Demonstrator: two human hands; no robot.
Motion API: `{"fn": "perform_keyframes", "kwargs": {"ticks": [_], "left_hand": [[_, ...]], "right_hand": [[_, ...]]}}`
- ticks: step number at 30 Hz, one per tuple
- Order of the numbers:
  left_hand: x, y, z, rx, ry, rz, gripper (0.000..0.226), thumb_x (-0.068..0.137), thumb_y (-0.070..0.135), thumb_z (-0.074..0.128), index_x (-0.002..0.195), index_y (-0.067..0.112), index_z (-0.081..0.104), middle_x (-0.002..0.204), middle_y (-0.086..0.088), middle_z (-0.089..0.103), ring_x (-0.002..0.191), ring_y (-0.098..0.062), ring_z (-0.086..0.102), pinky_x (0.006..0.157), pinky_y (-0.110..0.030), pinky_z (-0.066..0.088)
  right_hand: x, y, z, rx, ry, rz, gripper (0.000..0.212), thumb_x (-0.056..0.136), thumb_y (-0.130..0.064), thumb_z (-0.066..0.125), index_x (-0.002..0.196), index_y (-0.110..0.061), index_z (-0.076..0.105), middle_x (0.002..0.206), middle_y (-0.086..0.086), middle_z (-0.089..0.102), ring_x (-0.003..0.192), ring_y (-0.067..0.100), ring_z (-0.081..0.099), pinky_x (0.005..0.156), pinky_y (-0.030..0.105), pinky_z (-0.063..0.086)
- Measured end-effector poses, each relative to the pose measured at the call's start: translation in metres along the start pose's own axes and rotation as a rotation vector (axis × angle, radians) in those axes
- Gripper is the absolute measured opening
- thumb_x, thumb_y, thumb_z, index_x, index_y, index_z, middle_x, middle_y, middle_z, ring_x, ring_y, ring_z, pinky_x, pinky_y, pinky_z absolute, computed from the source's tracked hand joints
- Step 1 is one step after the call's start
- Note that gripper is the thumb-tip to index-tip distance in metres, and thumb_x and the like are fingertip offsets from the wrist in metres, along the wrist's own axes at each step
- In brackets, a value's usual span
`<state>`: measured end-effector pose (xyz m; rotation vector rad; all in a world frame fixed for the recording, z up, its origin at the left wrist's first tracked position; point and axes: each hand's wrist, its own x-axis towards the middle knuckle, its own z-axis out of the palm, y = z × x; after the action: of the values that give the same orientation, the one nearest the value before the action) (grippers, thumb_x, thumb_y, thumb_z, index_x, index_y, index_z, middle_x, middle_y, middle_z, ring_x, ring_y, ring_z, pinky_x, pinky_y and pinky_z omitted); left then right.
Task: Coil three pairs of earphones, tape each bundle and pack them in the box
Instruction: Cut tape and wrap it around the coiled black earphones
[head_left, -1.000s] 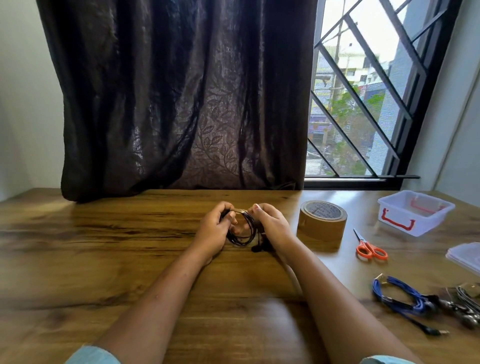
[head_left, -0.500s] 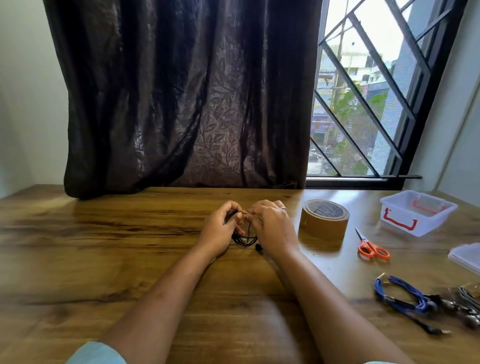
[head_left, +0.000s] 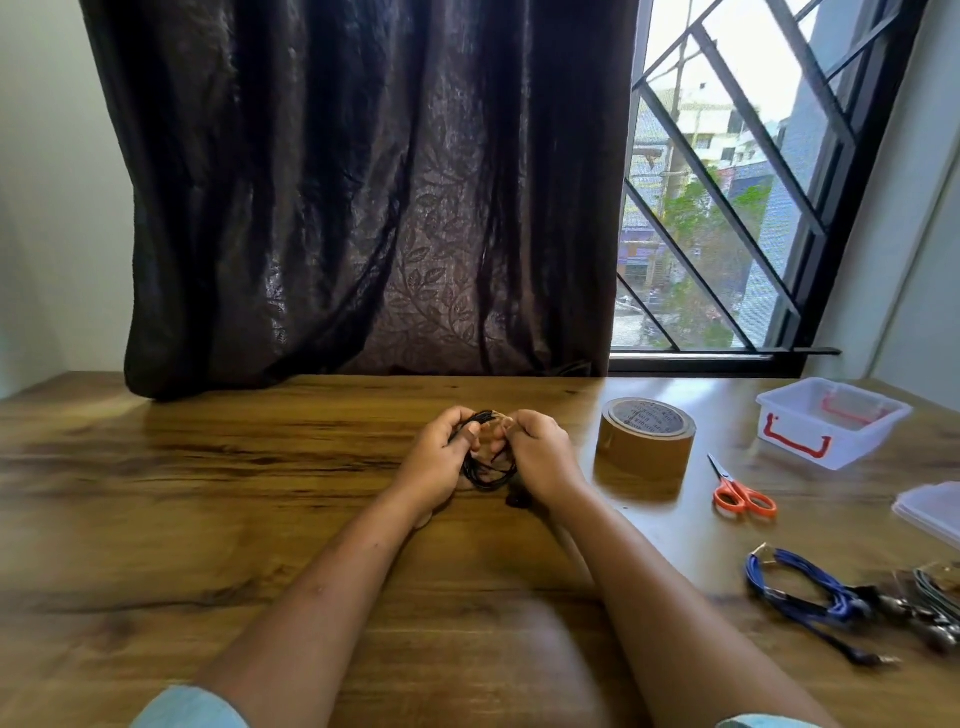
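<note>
Right, you are working on a broad wooden counter with dark streaked grain. A single dark curtain, glossy and woven with leaves, hangs along its far edge. Beside it is one window with black diagonal bars.

Toward the far right corner sits one clear plastic box. It is rectangular, open on top and has red handles. Left of it, one thick roll of brown tape lies flat with its hole facing up. Your two hands meet mid-counter, just left of the roll: your left hand and your right hand. One clear flat lid is cut off by the right edge.

One pair of orange-handled scissors lies between the roll and the box. Its blades are closed and point toward the far edge.

You have three pairs of earphones. The blue earphones lie coiled near the right edge. That loop's long axis runs left to right, and the plug trails toward the near right corner. The grey earphones touch them on the right, metallic and partly out of view.

The black earphones are a thin, glossy oval coil held between your hands, just above the counter. Its long axis runs from the far edge toward you. Each grip is clamped on the top of the coil, fingers curled round the strands. A dark end rests on the wood below your right hand.
</note>
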<state>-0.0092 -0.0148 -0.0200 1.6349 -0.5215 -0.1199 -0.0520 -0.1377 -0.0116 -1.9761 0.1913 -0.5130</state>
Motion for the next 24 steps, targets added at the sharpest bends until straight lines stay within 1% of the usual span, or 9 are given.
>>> {"fn": "perform_keyframes", "kwargs": {"ticks": [2, 3, 4, 6, 9, 14, 19, 22, 24], "left_hand": [[0.0, 0.0, 0.0, 0.01, 0.028, -0.002, 0.018, 0.1, 0.02, 0.042, 0.096, 0.021, 0.059, 0.104, -0.016, 0.066, 0.094, -0.027, 0.067, 0.079, -0.045, 0.058], [0.001, -0.001, 0.0, 0.017, 0.043, -0.006, 0.019, 0.1, 0.02, 0.041, 0.093, 0.023, 0.059, 0.104, -0.016, 0.066, 0.094, -0.027, 0.067, 0.078, -0.045, 0.058], [0.001, -0.001, 0.0, 0.019, 0.055, -0.01, 0.02, 0.1, 0.021, 0.041, 0.091, 0.025, 0.059, 0.104, -0.016, 0.065, 0.094, -0.028, 0.066, 0.078, -0.046, 0.058], [0.001, 0.0, 0.0, 0.012, 0.072, -0.017, 0.02, 0.1, 0.022, 0.041, 0.092, 0.028, 0.059, 0.104, -0.014, 0.065, 0.094, -0.028, 0.066, 0.077, -0.047, 0.058], [0.002, 0.001, 0.0, -0.006, 0.092, -0.023, 0.019, 0.1, 0.023, 0.041, 0.096, 0.028, 0.059, 0.103, -0.011, 0.064, 0.093, -0.025, 0.066, 0.073, -0.042, 0.059], [0.002, 0.001, 0.001, -0.023, 0.137, -0.022, 0.018, 0.1, 0.022, 0.043, 0.093, 0.028, 0.059, 0.099, -0.012, 0.065, 0.09, -0.029, 0.068, 0.076, -0.048, 0.058], [0.002, 0.001, 0.004, -0.031, 0.184, -0.03, 0.013, 0.096, 0.02, 0.05, 0.092, 0.023, 0.061, 0.097, -0.008, 0.066, 0.088, -0.024, 0.068, 0.069, -0.043, 0.06], [0.002, 0.001, 0.003, 0.022, 0.244, -0.014, 0.011, 0.095, 0.019, 0.053, 0.094, 0.02, 0.064, 0.094, -0.006, 0.069, 0.085, -0.021, 0.068, 0.065, -0.036, 0.06], [0.0, 0.002, 0.002, 0.033, 0.266, -0.026, 0.011, 0.095, 0.019, 0.054, 0.095, 0.019, 0.064, 0.094, -0.006, 0.069, 0.084, -0.021, 0.068, 0.064, -0.035, 0.059]], "right_hand": [[0.001, -0.001, -0.001, 0.144, -0.033, 0.061, 0.033, 0.097, -0.006, 0.037, 0.084, -0.006, 0.068, 0.088, 0.013, 0.07, 0.089, 0.028, 0.067, 0.08, 0.031, 0.057], [0.002, 0.0, -0.003, 0.203, -0.054, 0.08, 0.033, 0.096, -0.005, 0.037, 0.087, -0.004, 0.069, 0.091, 0.018, 0.071, 0.092, 0.033, 0.067, 0.084, 0.042, 0.057], [0.002, 0.0, -0.005, 0.25, -0.076, 0.09, 0.033, 0.097, -0.007, 0.037, 0.091, -0.001, 0.069, 0.093, 0.021, 0.071, 0.094, 0.036, 0.067, 0.087, 0.047, 0.055], [0.002, 0.001, -0.007, 0.313, -0.112, 0.098, 0.034, 0.101, -0.018, 0.039, 0.099, -0.001, 0.068, 0.096, 0.021, 0.071, 0.096, 0.033, 0.068, 0.088, 0.045, 0.055], [0.001, 0.003, -0.007, 0.335, -0.146, 0.085, 0.036, 0.098, -0.039, 0.047, 0.102, -0.009, 0.067, 0.089, 0.01, 0.072, 0.09, 0.024, 0.07, 0.085, 0.039, 0.057], [0.0, 0.003, -0.007, 0.26, -0.076, 0.041, 0.016, 0.094, -0.021, 0.058, 0.094, -0.008, 0.067, 0.072, 0.001, 0.066, 0.075, 0.017, 0.066, 0.085, 0.045, 0.057], [0.001, 0.006, -0.01, 0.253, -0.018, 0.062, 0.015, 0.093, -0.022, 0.06, 0.085, -0.013, 0.068, 0.071, 0.002, 0.068, 0.076, 0.02, 0.066, 0.083, 0.045, 0.057], [0.0, 0.003, -0.012, 0.318, -0.043, 0.084, 0.018, 0.093, -0.022, 0.059, 0.088, -0.008, 0.068, 0.073, 0.004, 0.066, 0.074, 0.019, 0.065, 0.078, 0.04, 0.059], [-0.003, 0.0, -0.013, 0.389, -0.077, 0.112, 0.01, 0.092, -0.018, 0.061, 0.095, -0.008, 0.063, 0.077, 0.006, 0.066, 0.072, 0.018, 0.064, 0.065, 0.032, 0.058]]}}
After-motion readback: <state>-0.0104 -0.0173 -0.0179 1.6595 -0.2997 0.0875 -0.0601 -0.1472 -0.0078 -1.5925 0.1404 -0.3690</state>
